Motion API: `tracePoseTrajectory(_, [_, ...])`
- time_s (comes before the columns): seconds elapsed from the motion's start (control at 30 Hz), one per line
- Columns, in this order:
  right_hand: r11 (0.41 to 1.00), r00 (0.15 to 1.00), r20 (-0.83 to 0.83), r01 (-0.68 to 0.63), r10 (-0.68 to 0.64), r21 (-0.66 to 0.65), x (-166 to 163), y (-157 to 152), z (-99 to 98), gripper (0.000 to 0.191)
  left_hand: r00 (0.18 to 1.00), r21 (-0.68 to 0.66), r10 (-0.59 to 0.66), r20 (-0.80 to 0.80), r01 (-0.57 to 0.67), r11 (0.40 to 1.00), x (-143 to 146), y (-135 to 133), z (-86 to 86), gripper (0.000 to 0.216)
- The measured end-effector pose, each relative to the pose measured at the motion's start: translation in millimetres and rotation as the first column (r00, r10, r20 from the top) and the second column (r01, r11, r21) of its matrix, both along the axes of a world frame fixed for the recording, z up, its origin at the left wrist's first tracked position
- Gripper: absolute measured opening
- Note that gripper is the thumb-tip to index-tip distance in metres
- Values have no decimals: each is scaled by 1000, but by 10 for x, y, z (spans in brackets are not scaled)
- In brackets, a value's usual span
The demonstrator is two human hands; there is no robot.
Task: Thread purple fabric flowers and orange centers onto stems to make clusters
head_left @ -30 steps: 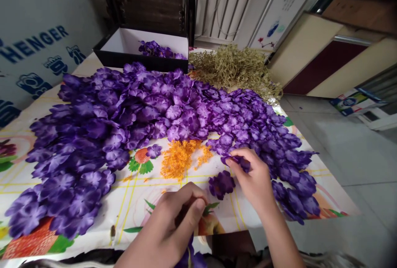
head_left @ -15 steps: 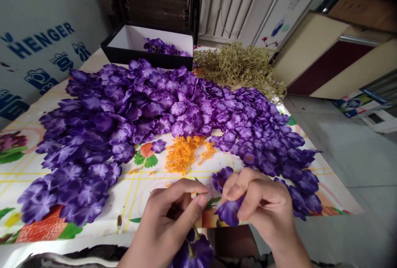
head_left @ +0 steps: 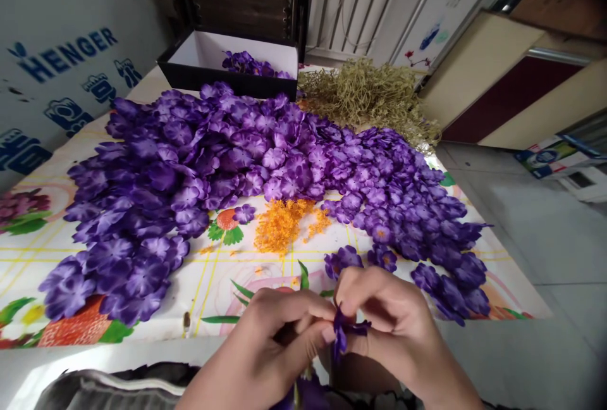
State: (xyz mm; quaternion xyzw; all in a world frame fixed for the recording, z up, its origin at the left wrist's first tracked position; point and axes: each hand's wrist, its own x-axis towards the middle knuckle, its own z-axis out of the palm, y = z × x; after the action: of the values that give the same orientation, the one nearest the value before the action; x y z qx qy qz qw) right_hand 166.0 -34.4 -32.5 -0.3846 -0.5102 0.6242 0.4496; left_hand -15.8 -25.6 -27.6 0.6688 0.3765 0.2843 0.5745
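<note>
Purple flower: pinched by left hand and right hand
Black box, orange sprigs: separated by blossom heap

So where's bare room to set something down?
The tablecloth is bare between the left end of the purple petal heap and left hand, and at its near right corner. The heap, black box and dried stems crowd the back.

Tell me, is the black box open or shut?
Open: no lid covers the black box, so its white inside and some purple flowers show.
</note>
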Motion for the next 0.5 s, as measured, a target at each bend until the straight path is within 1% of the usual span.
tracePoseTrajectory(0.07, [990, 1000, 8, -7, 8, -142, 5, -33, 2, 34, 1000, -112, -20, 24, 22, 993, 10, -20, 10, 23])
tracePoseTrajectory(0.1, [983, 1000, 23, -15, 19, -181, 3, -50, 8, 39, 999, -165, -20, 36, 25, 986, 17, -32, 16, 24])
tracePoseTrajectory(0.2, [971, 990, 74, -97, 116, -219, -23, -111, 43, 62, 997, -257, 30, 66, -12, 966, 43, -79, 34, 26])
tracePoseTrajectory(0.23, [969, 984, 105, -117, 143, -218, -36, -137, 56, 69, 996, -258, 59, 68, -40, 965, 53, -96, 39, 25])
tracePoseTrajectory(0.27, [971, 977, 149, -118, 151, -210, -48, -166, 66, 69, 994, -245, 91, 61, -73, 967, 63, -115, 43, 24])
tracePoseTrajectory(0.3, [977, 970, 205, -93, 132, -191, -59, -197, 73, 61, 991, -223, 125, 45, -112, 968, 72, -135, 47, 23])
tracePoseTrajectory(0.4, [997, 931, 366, 44, -17, -66, -73, -280, 84, 20, 983, -134, 181, -18, -182, 974, 92, -200, 66, 23])
tracePoseTrajectory(0.43, [998, 917, 396, 66, -54, -17, -72, -301, 90, 10, 981, -108, 189, -37, -192, 975, 96, -224, 77, 24])
tracePoseTrajectory(0.47, [997, 907, 415, 70, -77, 31, -70, -318, 100, 7, 980, -85, 194, -49, -198, 977, 99, -248, 91, 24])
tracePoseTrajectory(0.5, [995, 902, 421, 68, -92, 73, -68, -330, 113, 7, 977, -60, 204, -58, -207, 976, 101, -273, 108, 25])
